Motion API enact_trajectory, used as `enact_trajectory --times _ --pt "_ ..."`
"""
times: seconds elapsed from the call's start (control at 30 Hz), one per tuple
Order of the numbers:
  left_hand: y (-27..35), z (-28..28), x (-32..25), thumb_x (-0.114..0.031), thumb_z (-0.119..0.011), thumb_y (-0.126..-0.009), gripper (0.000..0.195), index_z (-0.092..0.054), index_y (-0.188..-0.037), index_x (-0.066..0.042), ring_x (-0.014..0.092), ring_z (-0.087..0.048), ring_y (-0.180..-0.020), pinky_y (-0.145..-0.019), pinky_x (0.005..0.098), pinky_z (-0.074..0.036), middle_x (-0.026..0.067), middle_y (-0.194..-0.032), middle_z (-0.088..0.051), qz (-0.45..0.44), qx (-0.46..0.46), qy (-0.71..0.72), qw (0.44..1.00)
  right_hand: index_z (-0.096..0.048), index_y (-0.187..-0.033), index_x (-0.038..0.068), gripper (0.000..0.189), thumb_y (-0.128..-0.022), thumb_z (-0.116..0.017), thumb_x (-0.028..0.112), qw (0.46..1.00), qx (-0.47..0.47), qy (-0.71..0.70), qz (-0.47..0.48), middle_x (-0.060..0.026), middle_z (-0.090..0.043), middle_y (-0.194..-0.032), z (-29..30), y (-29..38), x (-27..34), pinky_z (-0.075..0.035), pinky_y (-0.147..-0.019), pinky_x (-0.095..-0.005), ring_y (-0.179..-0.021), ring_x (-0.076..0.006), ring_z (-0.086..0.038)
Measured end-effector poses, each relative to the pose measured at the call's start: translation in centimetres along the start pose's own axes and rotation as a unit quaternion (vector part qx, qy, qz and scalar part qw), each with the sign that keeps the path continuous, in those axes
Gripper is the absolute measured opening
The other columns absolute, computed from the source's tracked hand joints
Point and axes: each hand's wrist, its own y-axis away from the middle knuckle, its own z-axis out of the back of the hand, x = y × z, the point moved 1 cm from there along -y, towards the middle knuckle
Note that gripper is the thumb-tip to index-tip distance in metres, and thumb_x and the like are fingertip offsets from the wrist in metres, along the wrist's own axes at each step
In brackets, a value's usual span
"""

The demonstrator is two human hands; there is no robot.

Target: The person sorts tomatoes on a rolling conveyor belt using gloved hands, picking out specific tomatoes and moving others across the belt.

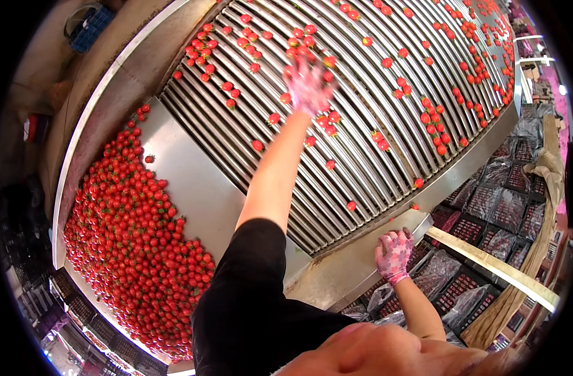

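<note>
My left hand, in a pink patterned glove, is blurred over the metal roller conveyor. Its fingers are spread among several cherry tomatoes; no held tomato can be made out. Loose tomatoes lie singly and in clusters across the rollers. My right hand, gloved in a pink floral print, has its fingers curled on the conveyor's metal side edge. At the left, a large heap of red cherry tomatoes fills the low end of a smooth metal chute that adjoins the rollers.
A curved metal wall bounds the chute. Below the right side stand black crates of packed tomatoes, partly under clear plastic film. A pale bar juts out from the conveyor frame. On the floor at upper left is a blue basket.
</note>
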Motion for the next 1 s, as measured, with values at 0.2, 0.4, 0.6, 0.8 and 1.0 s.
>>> enact_trajectory --times 0.2,0.4,0.6,0.8,1.0 --pt "19.8 -0.8 -7.6 -0.046 -0.055 -0.092 0.066 -0.036 -0.151 -0.025 0.039 -0.018 -0.148 -0.119 0.0606 -0.015 0.0131 -0.160 -0.025 -0.193 0.265 0.022 0.945 -0.063 -0.082 0.010 0.015 -0.068 -0.069 0.011 1.000 -0.010 0.012 -0.001 -0.0085 -0.061 -0.083 -0.7 1.1 -1.2 -0.038 -0.104 -0.0517 -0.091 -0.0303 -0.060" --pt "38.3 2.5 -0.6 -0.038 -0.062 -0.090 0.065 -0.038 -0.149 -0.023 0.033 -0.026 -0.146 -0.121 0.0507 -0.021 0.0108 -0.159 -0.028 -0.240 0.362 0.087 0.896 -0.066 -0.082 0.008 0.014 -0.071 -0.068 0.015 0.999 0.009 0.047 0.012 -0.0119 -0.064 -0.085 -0.8 1.2 -1.2 -0.039 -0.101 -0.0493 -0.093 -0.0341 -0.059" --pt "36.3 7.4 19.3 -0.019 -0.063 -0.087 0.066 -0.039 -0.148 -0.015 0.028 -0.033 -0.144 -0.117 0.0432 -0.030 0.0099 -0.156 -0.034 0.155 0.117 0.341 0.920 -0.065 -0.083 0.008 0.013 -0.072 -0.068 0.014 0.999 -0.008 0.033 0.031 -0.0112 -0.064 -0.085 -1.9 1.0 -1.1 -0.039 -0.099 -0.0496 -0.094 -0.0339 -0.059" --pt "25.0 13.3 26.3 -0.028 -0.065 -0.088 0.069 -0.039 -0.148 -0.005 0.032 -0.029 -0.145 -0.120 0.0404 -0.023 0.0146 -0.157 -0.030 0.251 -0.017 -0.010 0.968 -0.064 -0.083 0.009 0.014 -0.070 -0.069 0.012 0.998 -0.015 0.055 0.027 -0.0093 -0.063 -0.083 -1.5 2.1 -2.0 -0.040 -0.097 -0.0498 -0.095 -0.0331 -0.058" --pt "27.0 8.1 22.1 -0.048 -0.047 -0.096 0.069 -0.036 -0.150 -0.007 0.033 -0.023 -0.147 -0.121 0.0495 -0.016 0.0151 -0.158 -0.028 0.255 0.045 -0.230 0.938 -0.064 -0.106 0.008 0.024 -0.084 -0.065 0.016 0.985 0.059 -0.110 0.123 -0.0146 -0.063 -0.107 -3.7 -5.7 -3.7 -0.042 -0.097 -0.0497 -0.105 -0.0364 -0.057"
